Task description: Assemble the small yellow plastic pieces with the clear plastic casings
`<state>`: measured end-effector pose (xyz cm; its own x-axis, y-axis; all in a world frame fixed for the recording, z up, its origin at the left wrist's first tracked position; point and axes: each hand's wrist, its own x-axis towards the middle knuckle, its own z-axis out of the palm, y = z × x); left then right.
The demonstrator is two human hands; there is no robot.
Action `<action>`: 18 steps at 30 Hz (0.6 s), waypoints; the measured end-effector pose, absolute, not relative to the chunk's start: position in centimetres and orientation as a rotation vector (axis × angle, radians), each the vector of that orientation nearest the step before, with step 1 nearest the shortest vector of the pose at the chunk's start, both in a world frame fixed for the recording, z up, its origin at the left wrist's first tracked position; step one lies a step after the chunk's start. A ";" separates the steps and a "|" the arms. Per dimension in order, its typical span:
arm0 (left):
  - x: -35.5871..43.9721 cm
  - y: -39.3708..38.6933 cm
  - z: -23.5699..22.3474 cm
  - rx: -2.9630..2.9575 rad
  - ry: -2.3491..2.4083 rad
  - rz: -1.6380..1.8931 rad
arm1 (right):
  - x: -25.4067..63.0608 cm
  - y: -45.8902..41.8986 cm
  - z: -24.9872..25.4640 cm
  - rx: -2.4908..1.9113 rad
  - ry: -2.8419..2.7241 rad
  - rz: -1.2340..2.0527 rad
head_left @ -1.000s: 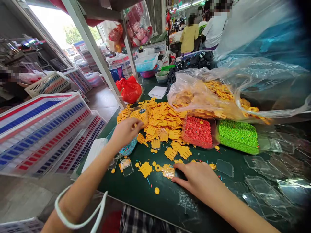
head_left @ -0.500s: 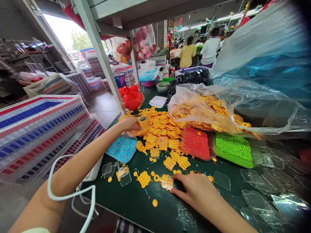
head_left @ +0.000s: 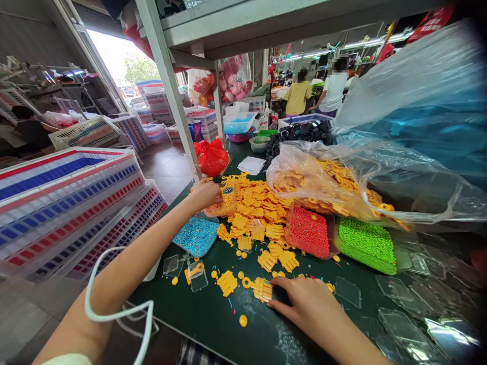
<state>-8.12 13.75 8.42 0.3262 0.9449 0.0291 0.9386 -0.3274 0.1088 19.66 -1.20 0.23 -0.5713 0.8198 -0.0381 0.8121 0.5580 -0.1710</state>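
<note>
My left hand (head_left: pixel 206 194) reaches over a tray of small yellow-orange beads (head_left: pixel 227 198). Its fingers are curled together and point down at the beads; whatever they pinch is hidden. My right hand (head_left: pixel 310 303) lies at the front of the table, thumb and forefinger gripping the right edge of a yellow hand-shaped plastic piece (head_left: pixel 262 290) with a ring on its left end. To the left of that piece lies another yellow piece (head_left: pixel 227 283). Behind them spreads a large heap of similar yellow pieces (head_left: pixel 262 203).
Trays of blue beads (head_left: pixel 197 235), red beads (head_left: pixel 309 230) and green beads (head_left: pixel 367 243) stand around the heap. Clear plastic covers (head_left: pixel 407 324) lie at the right. A plastic bag (head_left: pixel 297 175) holds more yellow pieces. A shelf post (head_left: pixel 167 86) rises at the back left.
The camera view has shifted a little, so the scene sits slightly lower and to the right. Both hands keep nearly the same places, the left at the yellow-orange beads, the right on its piece.
</note>
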 end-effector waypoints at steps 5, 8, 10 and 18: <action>-3.0 6.6 8.8 2.831 1.754 0.401 | 19.5 -1.2 0.7 -1.476 -2.757 0.335; 0.0 2.1 6.5 2.979 1.459 0.674 | 19.5 -1.4 0.6 -1.485 -2.738 0.298; 1.2 0.2 4.3 2.930 1.359 0.788 | 19.3 -1.5 0.6 -1.502 -2.734 0.243; -0.4 -0.1 0.4 2.694 1.223 0.699 | 19.1 -1.4 2.4 -1.523 -2.758 0.356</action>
<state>-0.39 -0.14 0.44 0.5717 0.7344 0.3659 0.6879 -0.6721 0.2741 19.10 -1.38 2.42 -0.5380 0.8324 -0.1332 0.8389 0.5132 -0.1811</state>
